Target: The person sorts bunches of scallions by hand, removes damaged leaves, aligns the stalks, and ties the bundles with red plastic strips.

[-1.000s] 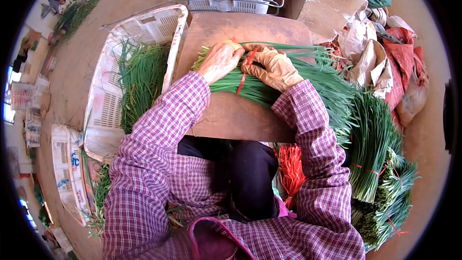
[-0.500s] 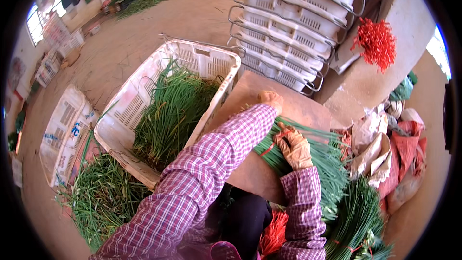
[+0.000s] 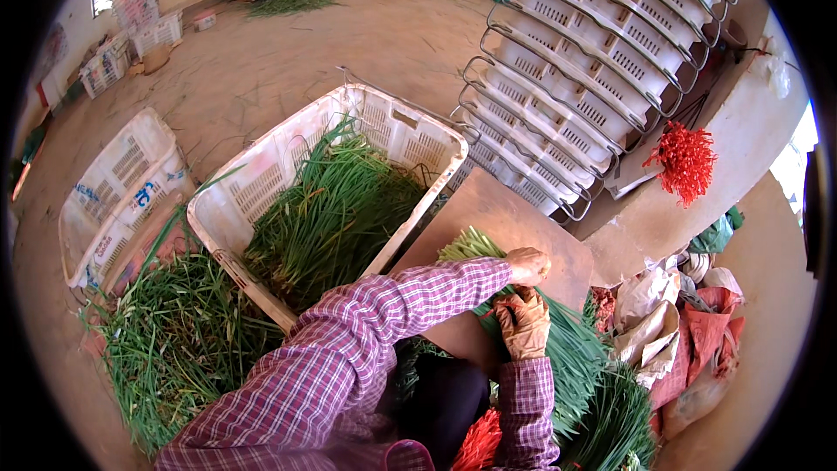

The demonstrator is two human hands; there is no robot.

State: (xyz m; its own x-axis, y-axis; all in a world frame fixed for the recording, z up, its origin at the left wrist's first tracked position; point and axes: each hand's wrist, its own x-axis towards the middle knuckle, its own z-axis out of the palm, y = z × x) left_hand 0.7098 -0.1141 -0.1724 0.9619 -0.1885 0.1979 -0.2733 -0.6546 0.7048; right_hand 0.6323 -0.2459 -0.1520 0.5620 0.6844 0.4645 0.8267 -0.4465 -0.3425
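A bundle of garlic chives (image 3: 567, 358) lies across a brown board (image 3: 453, 209), its pale cut ends toward the far left and its green leaves hanging off the near right edge. My right hand (image 3: 523, 324), in a tan glove, rests on the bundle with its fingers curled down onto it. Just beyond it, my left hand (image 3: 528, 267) is closed above the bundle; whatever its fingers hold is hidden. My left forearm, in a checked sleeve, crosses over the board. More chives in a dark green bunch (image 3: 615, 419) lie below the board at the right.
Left of the board stands a white crate (image 3: 261, 183) holding loose chives. A heap of leafy trimmings (image 3: 183, 340) lies nearer me, beside another white crate (image 3: 122, 201). Stacked crates (image 3: 575, 78) rise behind the board. Red ties (image 3: 682, 163) hang at the right above sacks (image 3: 697, 340).
The view has shifted, showing more of the far room. My left hand has come closer to my right, and the pale cut ends now show. My right-hand fingers are curled more tightly.
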